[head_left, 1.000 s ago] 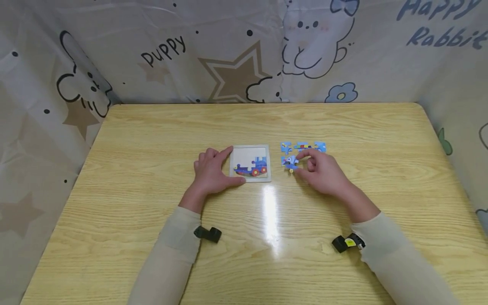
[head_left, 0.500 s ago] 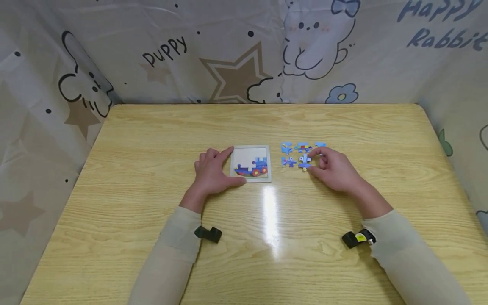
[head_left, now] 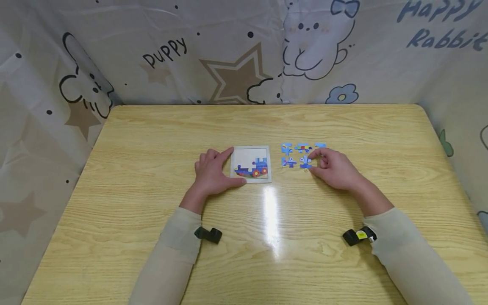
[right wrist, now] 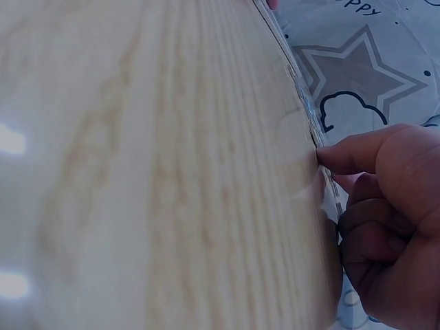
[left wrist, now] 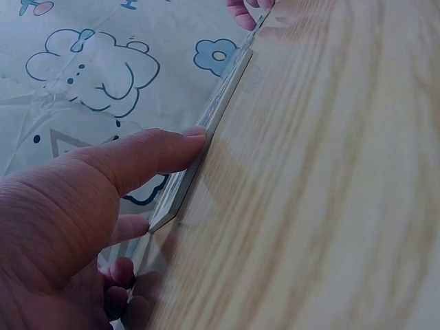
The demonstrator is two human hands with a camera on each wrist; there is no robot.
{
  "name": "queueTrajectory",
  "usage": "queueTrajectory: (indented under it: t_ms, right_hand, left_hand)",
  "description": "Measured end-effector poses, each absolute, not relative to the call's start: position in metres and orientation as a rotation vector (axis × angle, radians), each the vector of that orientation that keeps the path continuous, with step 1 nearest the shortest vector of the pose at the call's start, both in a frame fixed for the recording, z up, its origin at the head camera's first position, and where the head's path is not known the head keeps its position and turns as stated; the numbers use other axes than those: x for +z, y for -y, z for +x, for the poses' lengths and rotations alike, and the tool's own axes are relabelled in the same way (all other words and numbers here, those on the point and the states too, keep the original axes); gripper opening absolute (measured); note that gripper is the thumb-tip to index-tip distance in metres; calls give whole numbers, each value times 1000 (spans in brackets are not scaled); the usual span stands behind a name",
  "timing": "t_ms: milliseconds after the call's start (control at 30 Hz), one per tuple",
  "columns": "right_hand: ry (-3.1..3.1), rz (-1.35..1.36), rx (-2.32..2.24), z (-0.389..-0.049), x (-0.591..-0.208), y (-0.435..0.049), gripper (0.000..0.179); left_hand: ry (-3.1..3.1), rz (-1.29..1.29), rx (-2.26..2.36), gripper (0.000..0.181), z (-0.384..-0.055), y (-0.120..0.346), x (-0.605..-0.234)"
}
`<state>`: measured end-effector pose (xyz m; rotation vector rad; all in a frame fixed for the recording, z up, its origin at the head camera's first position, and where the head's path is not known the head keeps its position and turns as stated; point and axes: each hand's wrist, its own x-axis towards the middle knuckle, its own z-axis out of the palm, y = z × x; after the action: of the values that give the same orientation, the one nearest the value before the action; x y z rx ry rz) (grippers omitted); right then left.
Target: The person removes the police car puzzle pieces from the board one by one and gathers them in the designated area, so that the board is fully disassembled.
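Observation:
My left hand [head_left: 211, 171] holds a small square puzzle tray [head_left: 269, 163] by its left side, index finger at the far corner and thumb on the near edge. In the left wrist view the thumb [left wrist: 185, 144] presses along the edge of the tray. Inside the tray, joined pieces show part of a blue train with red wheels [head_left: 256, 173]; the upper left shows white backing. My right hand [head_left: 335, 169] pinches a blue jigsaw piece [head_left: 305, 162] between thumb and index finger, low over the table, its other fingers curled in.
Several loose jigsaw pieces lie right of the tray: one at the back left [head_left: 286, 148], one with coloured blocks [head_left: 303, 147], a blue one [head_left: 320, 145] partly behind my right hand, and one in front [head_left: 288, 162]. A patterned cloth [head_left: 228, 51] hangs behind the wooden table [head_left: 244, 254].
My right hand has moved right with the pinched piece, from over the front left loose piece to a spot beside it, then settled slightly. My left hand stays on the tray.

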<state>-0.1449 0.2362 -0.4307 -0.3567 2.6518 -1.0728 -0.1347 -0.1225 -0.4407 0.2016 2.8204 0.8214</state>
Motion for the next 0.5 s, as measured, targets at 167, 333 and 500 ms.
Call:
queueTrajectory:
  t_ms: [167, 333, 500]
  right_hand:
    - [-2643, -353, -1083, -145, -429, -237, 27]
    - [-2663, -342, -1140, -142, -430, -234, 28]
    - [-2670, -339, -1251, -135, -429, -214, 31]
  left_hand:
    - [-2822, 210, 814, 105, -135, 122, -440]
    - [-2824, 221, 808, 105, -135, 122, -440]
    - [-2821, 212, 806, 105, -135, 123, -442]
